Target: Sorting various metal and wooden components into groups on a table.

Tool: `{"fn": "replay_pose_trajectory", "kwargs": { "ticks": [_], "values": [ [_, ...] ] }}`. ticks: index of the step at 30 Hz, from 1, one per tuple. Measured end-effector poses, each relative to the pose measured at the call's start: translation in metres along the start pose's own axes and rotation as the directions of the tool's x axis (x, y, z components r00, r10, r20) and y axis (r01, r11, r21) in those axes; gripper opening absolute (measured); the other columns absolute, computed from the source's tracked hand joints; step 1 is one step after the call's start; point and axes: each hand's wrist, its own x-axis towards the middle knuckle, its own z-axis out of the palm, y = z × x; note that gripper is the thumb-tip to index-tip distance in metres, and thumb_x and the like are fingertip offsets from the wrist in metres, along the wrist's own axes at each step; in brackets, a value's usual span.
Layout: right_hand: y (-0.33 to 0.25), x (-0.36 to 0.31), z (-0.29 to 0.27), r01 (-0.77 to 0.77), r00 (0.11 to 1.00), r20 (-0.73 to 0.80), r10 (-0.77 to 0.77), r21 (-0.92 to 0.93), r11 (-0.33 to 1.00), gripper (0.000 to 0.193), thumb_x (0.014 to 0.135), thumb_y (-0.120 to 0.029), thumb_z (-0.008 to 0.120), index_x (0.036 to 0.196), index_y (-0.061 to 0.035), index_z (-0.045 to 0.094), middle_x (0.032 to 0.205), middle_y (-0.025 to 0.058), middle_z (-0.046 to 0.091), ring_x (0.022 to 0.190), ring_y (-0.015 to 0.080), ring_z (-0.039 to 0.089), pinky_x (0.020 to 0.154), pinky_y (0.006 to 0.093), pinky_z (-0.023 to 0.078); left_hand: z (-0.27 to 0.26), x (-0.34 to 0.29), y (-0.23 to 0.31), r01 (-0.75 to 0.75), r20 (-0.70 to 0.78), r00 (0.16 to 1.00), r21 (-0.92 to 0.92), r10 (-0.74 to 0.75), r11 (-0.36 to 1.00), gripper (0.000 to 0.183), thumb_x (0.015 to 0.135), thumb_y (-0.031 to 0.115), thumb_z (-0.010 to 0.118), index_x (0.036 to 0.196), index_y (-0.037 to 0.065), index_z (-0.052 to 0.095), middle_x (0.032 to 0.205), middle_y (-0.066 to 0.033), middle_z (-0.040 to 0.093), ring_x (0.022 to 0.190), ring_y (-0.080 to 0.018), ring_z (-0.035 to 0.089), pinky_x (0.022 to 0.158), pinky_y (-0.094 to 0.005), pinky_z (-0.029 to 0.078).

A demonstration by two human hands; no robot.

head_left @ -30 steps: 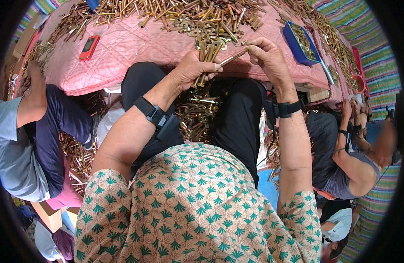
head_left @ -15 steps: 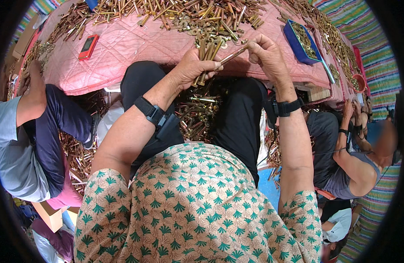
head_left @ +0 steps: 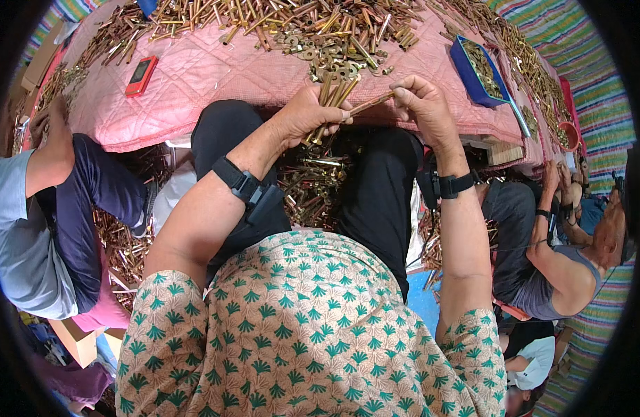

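Observation:
My left hand (head_left: 304,117) is closed around a bunch of long brass-coloured bolts (head_left: 341,92) whose ends stick out above and below the fingers. One more bolt (head_left: 370,105) reaches sideways from the thumb toward my right hand (head_left: 425,110). The thumb and fingers of that hand pinch at its far end; whether a small nut or washer sits between them is hidden. Both hands are above my lap, just in front of the table's near edge. Close beyond them lies a pile of flat washers (head_left: 331,64) on the pink quilted cloth (head_left: 202,82).
A heap of bolts (head_left: 299,17) covers the table's far part. At left lies a red device (head_left: 140,76); at right stands a blue tray (head_left: 492,99) of small metal parts. More bolts (head_left: 313,187) lie below, between my knees. One person (head_left: 31,229) sits left, another (head_left: 563,271) right.
My right hand has come down slightly, and the sideways bolt now slopes less steeply. The left hand keeps its hold on the bunch.

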Motion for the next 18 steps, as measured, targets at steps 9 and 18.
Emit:
{"fn": "replay_pose_trajectory", "kwargs": {
  "ticks": [9, 18],
  "values": [
    [0.001, -0.010, -0.005, -0.066, 0.998, 0.004, 0.066, -0.035, 0.997, 0.012, 0.089, -0.017, 0.065, 0.085, -0.0072, 0.059, 0.069, -0.0031, 0.055, 0.052, 0.0038, 0.046, 0.046, 0.0168, 0.034, 0.000, -0.002, -0.001, 0.046, 0.063, 0.997, 0.039, -0.048, 0.998, 0.021, 0.080, 0.008, 0.067, 0.098, -0.001, 0.062, 0.083, -0.0078, 0.067, 0.057, -0.0071, 0.057, 0.049, -0.0191, 0.046],
    [0.009, 0.025, -0.013, -0.039, 0.987, -0.154, -0.038, -0.465, 0.884, 0.024, 0.088, -0.022, 0.065, 0.099, -0.0014, 0.064, 0.075, -0.0002, 0.061, 0.066, 0.0082, 0.056, 0.059, 0.0236, 0.045, -0.007, -0.010, 0.011, -0.017, -0.011, 1.000, 0.108, 0.019, 0.994, 0.021, 0.082, 0.012, 0.070, 0.098, 0.001, 0.060, 0.082, -0.0041, 0.064, 0.060, -0.0068, 0.055, 0.053, -0.0196, 0.045]
  ]
}}
